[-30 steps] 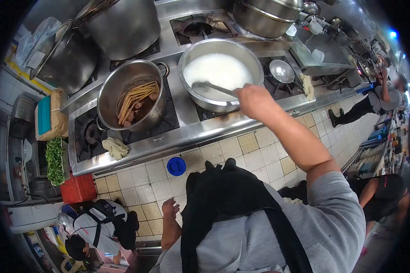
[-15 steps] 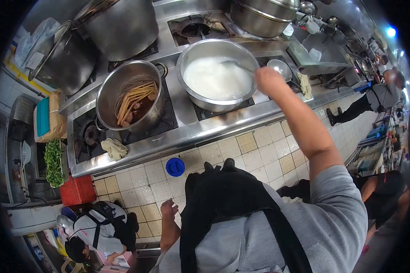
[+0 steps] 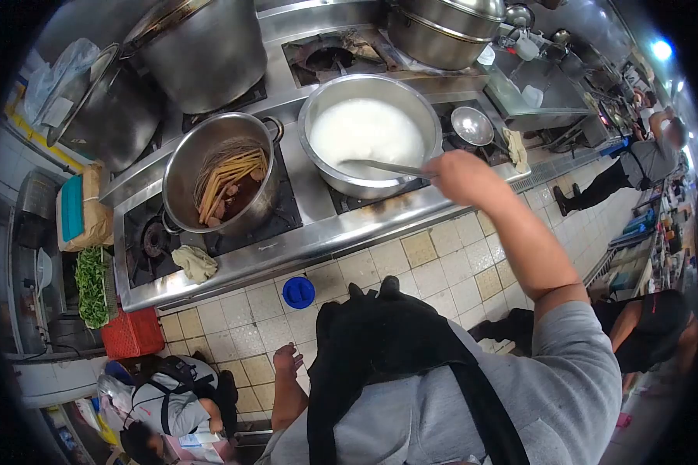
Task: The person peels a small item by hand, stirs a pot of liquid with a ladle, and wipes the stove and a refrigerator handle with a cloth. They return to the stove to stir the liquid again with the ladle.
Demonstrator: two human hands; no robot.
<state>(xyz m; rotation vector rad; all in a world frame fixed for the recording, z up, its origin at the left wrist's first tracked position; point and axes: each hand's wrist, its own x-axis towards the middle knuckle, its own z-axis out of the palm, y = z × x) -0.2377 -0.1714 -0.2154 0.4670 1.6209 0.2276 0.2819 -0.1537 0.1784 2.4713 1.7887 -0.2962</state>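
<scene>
A large metal bowl [image 3: 316, 159] of white liquid [image 3: 368, 128] stands on the stove. My right hand [image 3: 461, 178] is closed round the handle of a metal ladle [image 3: 392, 167] at the bowl's right front rim, and the ladle's head dips into the liquid near the front. To the left, a deep pot [image 3: 180, 159] holds brown sticks [image 3: 229, 182], several brown lumps and dark liquid. My left hand [image 3: 287, 358] hangs low beside my body, over the tiled floor, holding nothing, with its fingers apart.
Large pots [image 3: 202, 58] stand behind on the left, a lidded steamer [image 3: 438, 39] at the back. A strainer [image 3: 471, 125] and cloth lie right of the bowl. Another cloth [image 3: 195, 263] is on the front edge. A blue bucket [image 3: 298, 292] stands on the floor. Other people are left and right.
My right hand has moved down a little, and the ladle has swung from the back of the bowl to its front. The person at lower left has shifted.
</scene>
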